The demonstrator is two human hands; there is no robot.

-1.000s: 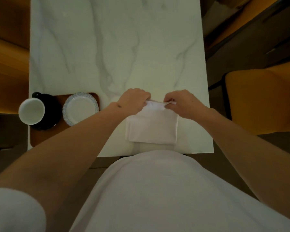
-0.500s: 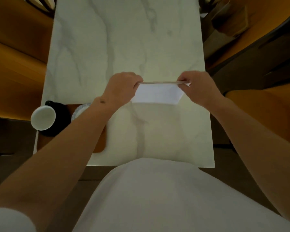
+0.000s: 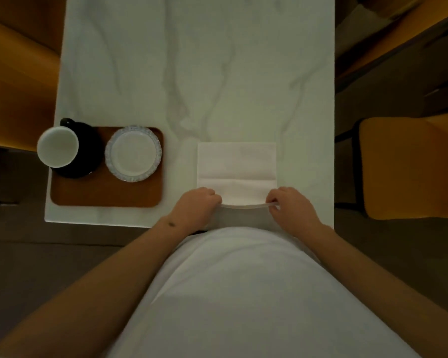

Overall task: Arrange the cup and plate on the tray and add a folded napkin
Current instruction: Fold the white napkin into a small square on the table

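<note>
The near edge of the napkin (image 3: 236, 166) lifts between the 2 hands (image 3: 198, 206), and their fingertips curl under it, out of sight. The cup (image 3: 58, 146) covers much of the dark saucer (image 3: 88, 151) and the upper left corner of the tray (image 3: 106, 192). The worktop (image 3: 192, 73) runs off the top of the frame (its far end unseen). The chair (image 3: 411, 166) at right is cut by the frame edge.

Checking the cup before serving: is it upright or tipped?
Upright: the cup shows its round open mouth from above, standing on the tray.
</note>
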